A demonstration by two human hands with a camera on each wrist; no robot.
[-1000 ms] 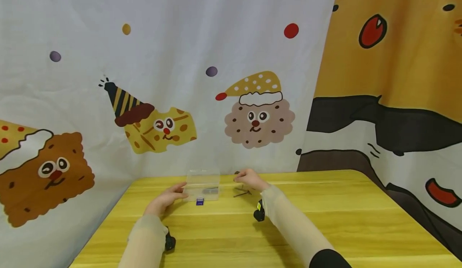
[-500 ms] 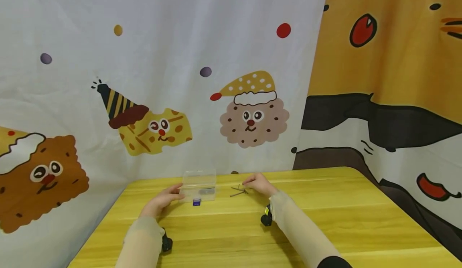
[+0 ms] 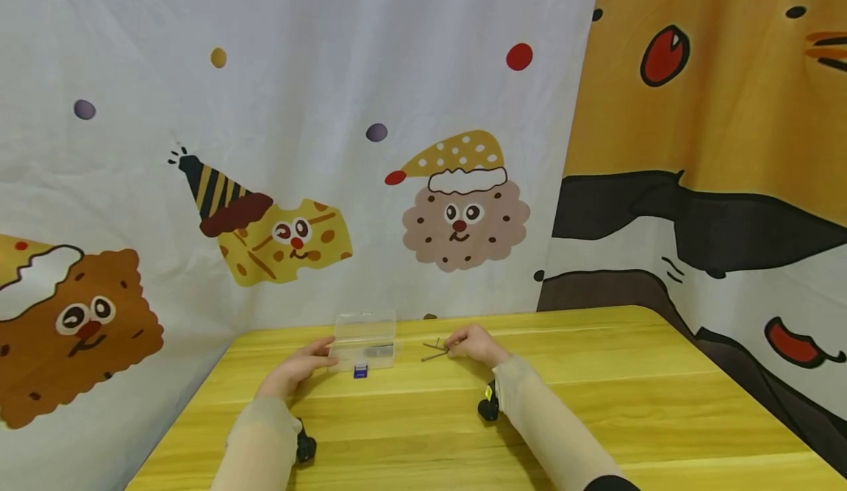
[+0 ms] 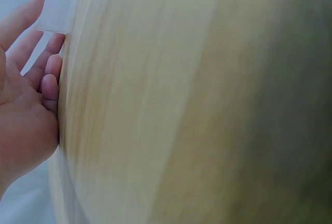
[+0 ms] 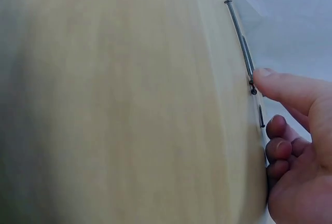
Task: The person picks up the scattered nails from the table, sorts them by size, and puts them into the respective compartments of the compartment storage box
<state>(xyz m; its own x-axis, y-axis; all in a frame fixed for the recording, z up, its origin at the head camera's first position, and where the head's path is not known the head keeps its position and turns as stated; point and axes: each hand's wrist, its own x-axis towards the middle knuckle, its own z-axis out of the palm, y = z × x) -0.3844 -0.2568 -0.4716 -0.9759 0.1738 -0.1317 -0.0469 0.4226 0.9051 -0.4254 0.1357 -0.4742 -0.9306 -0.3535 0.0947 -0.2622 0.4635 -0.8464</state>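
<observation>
A clear plastic box (image 3: pixel 351 362) stands near the far table edge, its lid (image 3: pixel 365 323) raised at the back. Grey contents show in its right part. At the box's left side rests my left hand (image 3: pixel 301 367), fingers extended and thumb apart; in the left wrist view, fingertips reach the box corner (image 4: pixel 54 14). Several dark metal nails (image 3: pixel 433 357) lie right of the box. My right hand (image 3: pixel 476 345) is over their right ends, thumb and forefinger pinching at a nail (image 5: pixel 239 35). The thumb partly overlaps it, and the forefinger is mostly hidden. A shorter nail (image 5: pixel 261 116) lies by the curled fingers.
A blue label or clasp (image 3: pixel 360 371) is at the box's front. The yellow wood table (image 3: pixel 410 425) ends at a white printed curtain (image 3: pixel 317 109) close behind the box. Black wrist cameras (image 3: pixel 488 405) hang under both sleeves.
My right hand has moved right, then slightly toward me, from beyond the nails to their right ends. My left hand stays at the box. The head view has shifted slightly.
</observation>
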